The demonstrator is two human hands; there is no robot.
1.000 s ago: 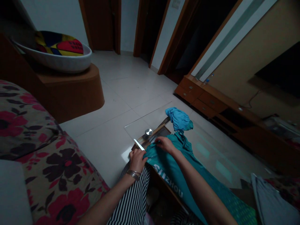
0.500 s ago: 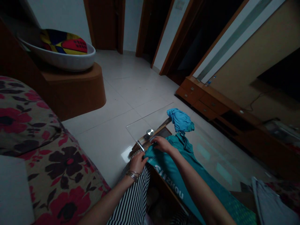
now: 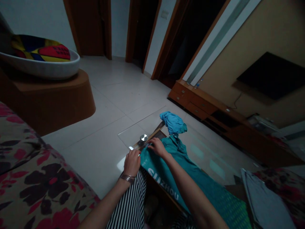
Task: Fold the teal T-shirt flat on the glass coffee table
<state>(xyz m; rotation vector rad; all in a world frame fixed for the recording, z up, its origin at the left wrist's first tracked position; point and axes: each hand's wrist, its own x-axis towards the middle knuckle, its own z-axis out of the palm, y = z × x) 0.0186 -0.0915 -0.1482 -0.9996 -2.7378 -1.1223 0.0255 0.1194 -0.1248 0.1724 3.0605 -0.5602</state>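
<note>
At the near edge of the glass table (image 3: 128,136), the left hand (image 3: 131,163) and right hand (image 3: 158,148) press closed fingers onto a teal T-shirt (image 3: 171,168); beyond, a white bowl (image 3: 40,70) holds a multicoloured object (image 3: 40,49).

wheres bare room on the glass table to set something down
The widest bare patch of the glass tabletop lies right of the teal garment, towards the wooden drawer unit. A smaller one sits beside the round metal fitting, beyond the left hand. It's crowded around the right hand and the blue cloth bundle.
</note>
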